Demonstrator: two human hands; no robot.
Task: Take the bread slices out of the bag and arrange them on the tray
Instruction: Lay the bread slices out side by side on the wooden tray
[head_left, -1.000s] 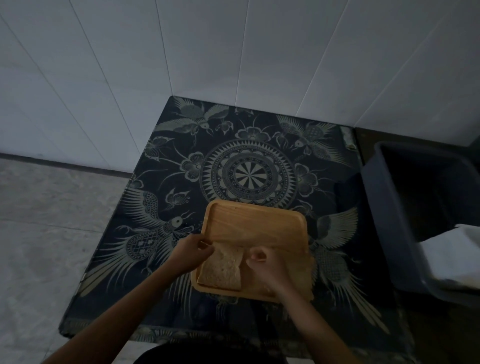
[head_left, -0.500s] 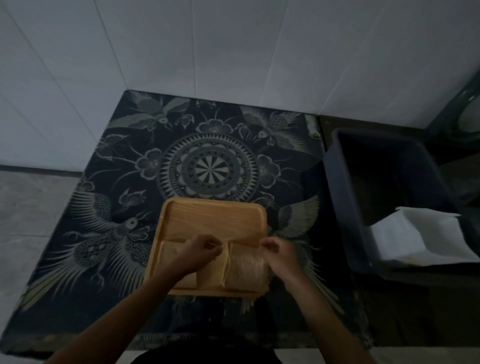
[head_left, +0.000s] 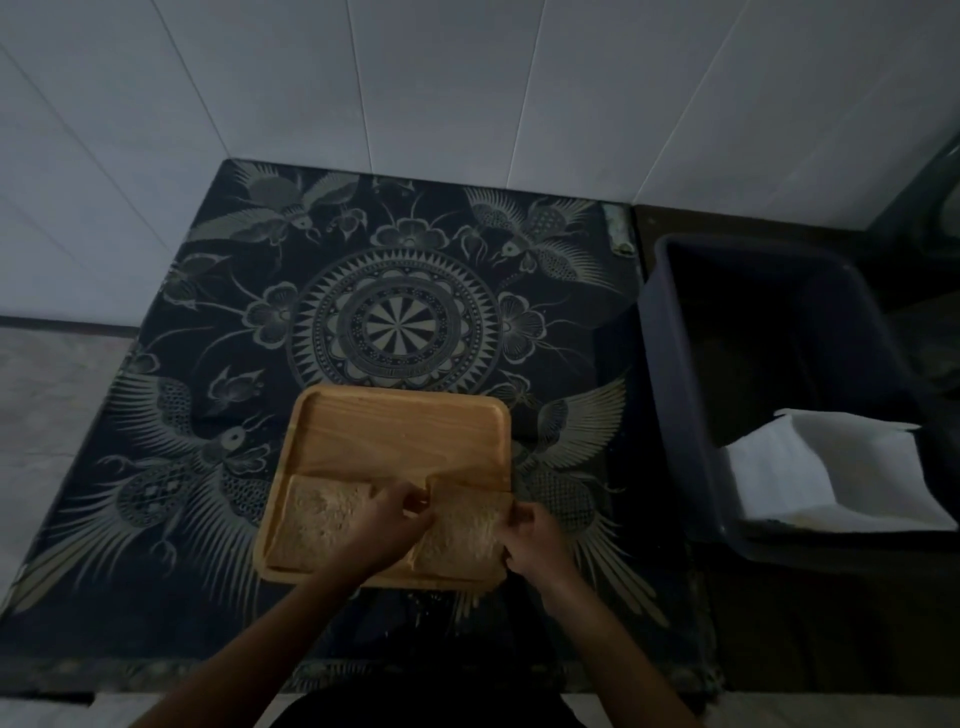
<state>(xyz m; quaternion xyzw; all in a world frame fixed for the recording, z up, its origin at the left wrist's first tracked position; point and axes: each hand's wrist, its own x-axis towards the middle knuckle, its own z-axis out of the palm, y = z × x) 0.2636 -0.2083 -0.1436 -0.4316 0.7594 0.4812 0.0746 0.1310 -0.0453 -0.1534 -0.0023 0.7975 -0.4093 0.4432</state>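
Observation:
A wooden tray (head_left: 400, 431) lies on the patterned cloth near the table's front edge. One brown bread slice (head_left: 317, 519) lies flat in the tray's near left corner. A second slice (head_left: 465, 535), seemingly inside a clear bag, lies in the near right corner. My left hand (head_left: 387, 525) pinches the left top edge of that bagged slice. My right hand (head_left: 530, 540) grips its right edge. The bag itself is hard to make out in the dim light.
A dark plastic bin (head_left: 769, 364) stands to the right of the table, with white folded paper (head_left: 826, 473) in its near end. White tiled wall (head_left: 415, 93) runs behind the table. The patterned cloth (head_left: 395, 322) covers the whole tabletop.
The view shifted between frames. The left slice now lies flat and free on the tray, and both hands have come together on the right slice in its bag.

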